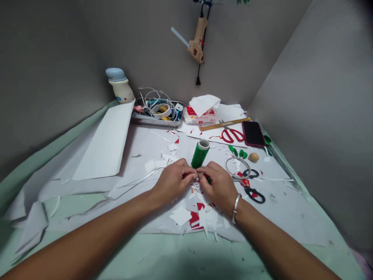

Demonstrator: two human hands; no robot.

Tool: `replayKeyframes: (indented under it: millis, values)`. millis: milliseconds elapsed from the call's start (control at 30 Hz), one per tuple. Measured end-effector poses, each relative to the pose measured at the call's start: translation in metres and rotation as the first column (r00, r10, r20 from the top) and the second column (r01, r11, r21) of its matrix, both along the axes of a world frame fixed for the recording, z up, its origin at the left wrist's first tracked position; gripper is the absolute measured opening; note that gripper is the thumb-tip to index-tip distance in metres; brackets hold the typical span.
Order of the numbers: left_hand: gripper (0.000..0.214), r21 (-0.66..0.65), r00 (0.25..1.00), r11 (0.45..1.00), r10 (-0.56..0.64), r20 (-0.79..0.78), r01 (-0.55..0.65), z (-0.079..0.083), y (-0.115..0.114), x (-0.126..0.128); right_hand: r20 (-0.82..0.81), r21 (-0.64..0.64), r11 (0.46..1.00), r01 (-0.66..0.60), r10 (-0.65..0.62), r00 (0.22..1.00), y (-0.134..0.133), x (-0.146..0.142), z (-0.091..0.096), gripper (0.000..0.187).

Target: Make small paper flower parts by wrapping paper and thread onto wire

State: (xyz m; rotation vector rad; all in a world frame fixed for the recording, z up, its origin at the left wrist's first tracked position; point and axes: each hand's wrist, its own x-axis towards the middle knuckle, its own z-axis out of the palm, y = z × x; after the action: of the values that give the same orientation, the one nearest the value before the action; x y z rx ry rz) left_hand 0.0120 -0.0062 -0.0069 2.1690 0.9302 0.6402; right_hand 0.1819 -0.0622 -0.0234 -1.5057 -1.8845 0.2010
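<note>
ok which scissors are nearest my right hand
The black-handled scissors, lying on the paper just beside your right hand; the red-handled pair is much farther off, next to the phone.

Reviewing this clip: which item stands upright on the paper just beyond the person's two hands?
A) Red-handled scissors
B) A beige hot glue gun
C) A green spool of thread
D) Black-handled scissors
C: the green spool of thread stands on end on the white paper sheet, just beyond the left hand and the right hand.
</note>
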Motion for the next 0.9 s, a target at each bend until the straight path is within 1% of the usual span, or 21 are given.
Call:
replayKeyframes:
  millis: [167, 300, 400, 467, 533, 633, 767, 900]
  values:
    - [0.022, 0.003, 1.0, 1.0, 0.021, -0.008, -0.021, 0.002, -0.001, 0.0, 0.056, -0.02, 1.0, 0.003, -0.002, 0.998, 0.0, -0.002, 0.0, 0.02]
    - [0.022, 0.035, 0.999, 0.998, 0.046, -0.01, -0.045, 0.002, 0.002, -0.002, 0.12, -0.015, 0.999, -0.042, 0.044, 0.992, -0.001, -0.003, 0.0, 0.019]
    - [0.021, 0.031, 0.998, 0.997, 0.068, -0.005, -0.067, 0.001, 0.007, -0.004, 0.11, -0.003, 0.995, -0.099, 0.098, 0.989, -0.002, -0.002, 0.001, 0.018]
    - [0.02, 0.01, 0.996, 0.996, 0.092, 0.0, -0.092, 0.0, 0.009, -0.005, 0.067, 0.015, 0.993, -0.115, 0.113, 0.991, -0.003, -0.002, 0.002, 0.018]
    - [0.019, -0.005, 0.994, 0.994, 0.11, 0.009, -0.11, 0.0, 0.011, -0.006, 0.01, 0.037, 0.994, -0.105, 0.104, 0.994, -0.003, -0.001, 0.003, 0.018]
    - [0.019, -0.015, 0.995, 0.996, 0.091, 0.025, -0.091, -0.001, 0.01, -0.005, -0.039, 0.06, 0.996, -0.062, 0.065, 0.997, -0.002, 0.0, 0.004, 0.019]
    - [0.02, -0.007, 0.999, 0.999, 0.048, 0.022, -0.048, -0.002, 0.004, -0.003, -0.022, 0.065, 0.998, -0.014, 0.016, 1.0, 0.0, 0.0, 0.001, 0.018]
    - [0.021, 0.015, 1.0, 1.0, 0.01, 0.008, -0.011, 0.001, -0.003, -0.001, 0.027, 0.042, 0.999, -0.005, 0.004, 1.0, 0.001, 0.0, -0.002, 0.019]
